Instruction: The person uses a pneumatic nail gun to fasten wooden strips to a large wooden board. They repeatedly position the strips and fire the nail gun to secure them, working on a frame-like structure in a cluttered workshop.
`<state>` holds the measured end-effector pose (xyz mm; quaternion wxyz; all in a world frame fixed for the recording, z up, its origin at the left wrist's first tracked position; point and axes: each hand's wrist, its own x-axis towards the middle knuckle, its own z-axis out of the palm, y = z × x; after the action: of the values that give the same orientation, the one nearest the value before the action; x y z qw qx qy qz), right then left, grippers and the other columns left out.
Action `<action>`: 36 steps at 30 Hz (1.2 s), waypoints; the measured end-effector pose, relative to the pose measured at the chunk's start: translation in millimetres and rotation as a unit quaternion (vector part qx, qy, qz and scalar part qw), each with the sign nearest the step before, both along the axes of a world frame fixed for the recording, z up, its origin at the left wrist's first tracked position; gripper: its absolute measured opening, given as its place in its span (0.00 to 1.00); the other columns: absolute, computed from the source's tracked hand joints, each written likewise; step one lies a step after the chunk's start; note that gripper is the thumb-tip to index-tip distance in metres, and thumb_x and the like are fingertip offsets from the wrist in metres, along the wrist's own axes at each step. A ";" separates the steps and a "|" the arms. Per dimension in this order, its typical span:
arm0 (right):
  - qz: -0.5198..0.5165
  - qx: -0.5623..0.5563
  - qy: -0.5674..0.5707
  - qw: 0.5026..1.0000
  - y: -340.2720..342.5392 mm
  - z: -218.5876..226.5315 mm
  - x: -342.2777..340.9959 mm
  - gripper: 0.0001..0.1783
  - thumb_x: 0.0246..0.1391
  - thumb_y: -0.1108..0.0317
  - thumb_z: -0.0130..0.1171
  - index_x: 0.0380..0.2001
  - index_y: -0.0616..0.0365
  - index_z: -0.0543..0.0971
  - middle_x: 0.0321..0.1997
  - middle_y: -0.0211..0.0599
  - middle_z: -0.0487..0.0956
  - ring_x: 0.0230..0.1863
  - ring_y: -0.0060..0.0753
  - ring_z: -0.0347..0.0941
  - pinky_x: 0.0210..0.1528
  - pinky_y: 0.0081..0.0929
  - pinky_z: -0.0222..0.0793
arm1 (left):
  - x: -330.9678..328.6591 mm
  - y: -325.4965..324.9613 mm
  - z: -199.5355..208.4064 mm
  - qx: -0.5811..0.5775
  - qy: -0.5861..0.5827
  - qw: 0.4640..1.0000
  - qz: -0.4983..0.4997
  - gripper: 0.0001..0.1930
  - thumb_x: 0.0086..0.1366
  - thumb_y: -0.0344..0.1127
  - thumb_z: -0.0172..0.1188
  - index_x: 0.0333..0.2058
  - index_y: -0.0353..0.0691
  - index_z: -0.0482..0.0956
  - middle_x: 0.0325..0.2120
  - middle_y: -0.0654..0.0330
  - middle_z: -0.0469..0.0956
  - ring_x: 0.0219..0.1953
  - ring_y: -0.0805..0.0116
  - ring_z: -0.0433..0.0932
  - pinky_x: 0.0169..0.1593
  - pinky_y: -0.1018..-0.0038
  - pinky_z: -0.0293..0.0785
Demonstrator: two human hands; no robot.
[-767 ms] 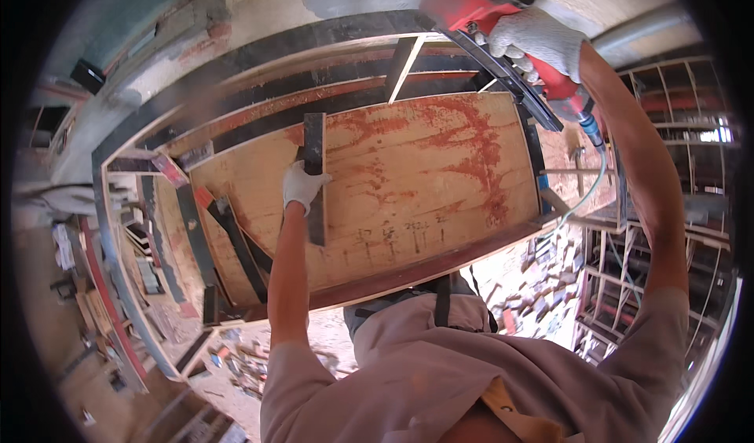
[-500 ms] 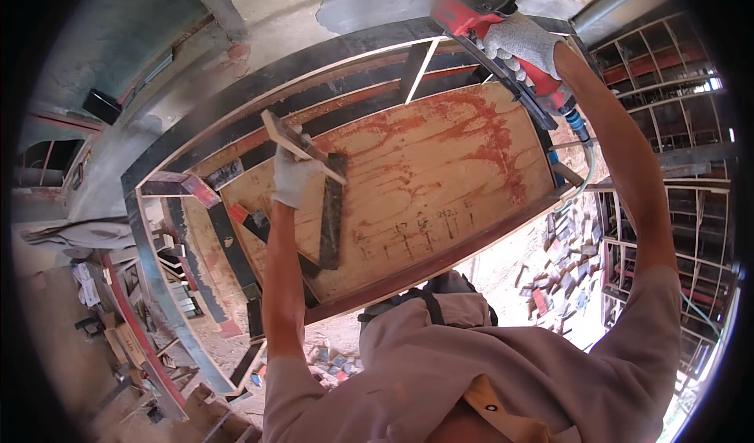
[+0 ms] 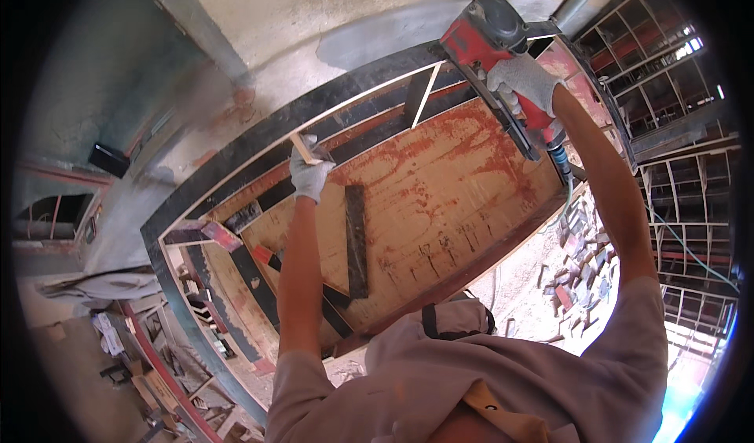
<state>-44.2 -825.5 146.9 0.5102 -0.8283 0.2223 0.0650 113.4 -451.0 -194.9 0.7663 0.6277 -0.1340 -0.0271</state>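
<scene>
My left hand, in a pale work glove, is closed around a short wooden block. It holds the block upright at the inner side of the frame's long far rail. My right hand, in a grey glove, grips a red and black nail gun by its handle. The nail gun is raised over the frame's far right part, apart from the block. Below the hands, a dark wooden strip lies on a stained plywood panel within the frame.
A hose runs from the nail gun's handle. Wood offcuts litter the ground at right, beside stacked lattice-like frames. A concrete wall stands behind the frame, and more timber scraps lie at lower left.
My left hand has carried the block away from the dark strip to the far rail and turned it upright. The nail gun has tilted slightly, and the whole view has shifted.
</scene>
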 end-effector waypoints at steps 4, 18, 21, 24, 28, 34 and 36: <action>0.023 -0.029 -0.025 0.999 -31.7 -53.9 -24.2 0.05 0.50 0.72 0.59 0.31 0.61 0.80 0.22 0.37 0.79 0.19 0.29 0.75 0.22 0.29 0.71 | -10.5 -6.3 5.1 -0.046 0.030 0.998 -0.026 0.34 0.41 0.09 0.65 0.50 0.40 0.74 0.30 0.59 0.78 0.29 0.67 0.80 0.31 0.69 0.80; -0.075 0.350 -0.092 0.929 132.5 -202.7 -41.1 0.07 0.53 0.75 0.65 0.36 0.58 0.79 0.20 0.28 0.74 0.18 0.22 0.68 0.20 0.21 0.62 | -11.3 -1.8 11.2 -0.018 0.074 0.996 -0.050 0.34 0.44 0.08 0.65 0.51 0.42 0.72 0.35 0.60 0.79 0.32 0.66 0.81 0.36 0.67 0.82; -0.042 0.292 -0.193 0.936 130.2 -199.5 -45.5 0.09 0.55 0.74 0.64 0.40 0.59 0.79 0.23 0.29 0.76 0.20 0.23 0.71 0.22 0.23 0.66 | -0.1 -13.2 30.4 0.046 0.083 0.994 -0.056 0.34 0.42 0.08 0.64 0.50 0.40 0.73 0.33 0.60 0.79 0.30 0.68 0.80 0.34 0.70 0.80; -0.044 0.284 -0.174 0.942 138.5 -196.3 -57.3 0.09 0.55 0.75 0.63 0.40 0.58 0.79 0.25 0.29 0.77 0.21 0.22 0.72 0.22 0.23 0.67 | 9.3 -22.4 26.2 0.035 0.086 0.996 -0.013 0.35 0.39 0.10 0.62 0.51 0.34 0.73 0.30 0.61 0.79 0.28 0.70 0.79 0.31 0.73 0.79; -0.094 0.347 -0.131 0.924 127.4 -179.2 -63.3 0.04 0.52 0.74 0.63 0.26 0.59 0.78 0.17 0.33 0.75 0.18 0.28 0.73 0.22 0.26 0.68 | 30.6 -19.6 22.6 0.113 0.145 0.982 -0.034 0.34 0.40 0.12 0.64 0.53 0.29 0.74 0.31 0.60 0.79 0.31 0.71 0.79 0.31 0.73 0.79; -0.043 0.321 -0.082 0.942 110.7 -178.7 -78.0 0.07 0.57 0.74 0.58 0.25 0.60 0.79 0.18 0.34 0.76 0.21 0.30 0.75 0.29 0.26 0.71 | 22.1 -15.7 28.9 -0.001 0.118 0.992 -0.046 0.29 0.42 0.12 0.69 0.47 0.32 0.78 0.36 0.61 0.79 0.34 0.73 0.79 0.36 0.71 0.81; -0.044 0.276 -0.075 0.957 102.4 -146.0 -82.4 0.05 0.58 0.75 0.57 0.28 0.60 0.80 0.20 0.34 0.76 0.22 0.28 0.75 0.28 0.25 0.70 | 11.0 -37.3 82.0 -0.104 0.079 0.989 -0.069 0.28 0.43 0.13 0.72 0.46 0.34 0.78 0.36 0.63 0.79 0.37 0.73 0.79 0.39 0.71 0.81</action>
<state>-126.7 -723.1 0.9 0.7364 -0.6472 0.1931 0.0393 124.3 -488.4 -112.9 0.8319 0.5299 -0.1176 -0.1154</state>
